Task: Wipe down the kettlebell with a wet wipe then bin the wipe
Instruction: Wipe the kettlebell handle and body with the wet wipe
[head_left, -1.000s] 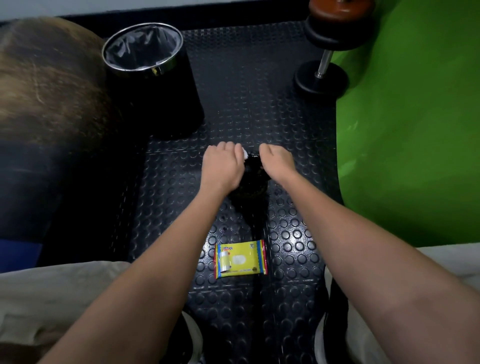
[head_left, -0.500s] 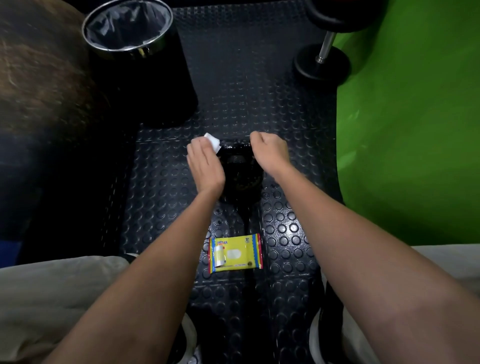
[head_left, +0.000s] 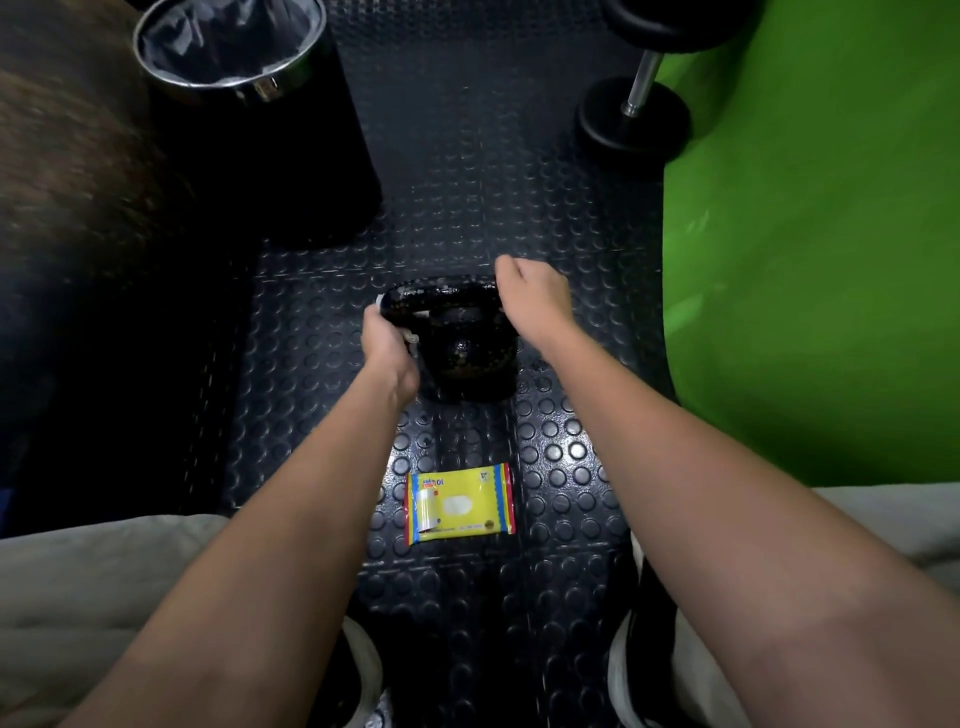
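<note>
The small black cast-iron kettlebell with a worn, speckled handle stands upright on the dark rubber floor mat studded with raised round dots, directly in front of the person and between the 2 forearms. The left hand curls around the left end of the handle, and slivers of the white wet wipe show at its fingers, so the wipe appears to be wrapped between palm and metal, a hold that lets the cloth rub the bar as the hand slides. The right hand sits at the right end of the handle with its fingers curled over it, apparently gripping it, most likely to steady the weight so it does not tip or turn under the rubbing. The yellow plastic wet-wipe packet lies flat on the mat nearer the person, well apart from the kettlebell, within reach if another sheet is wanted. The black round bin with a chrome rim and a dark liner stands open at the far left, close enough for the later drop. A black dumbbell with a chrome bar rests at the far right beside a bright green mat. The wiping seems underway, and the binning is not yet done.
</note>
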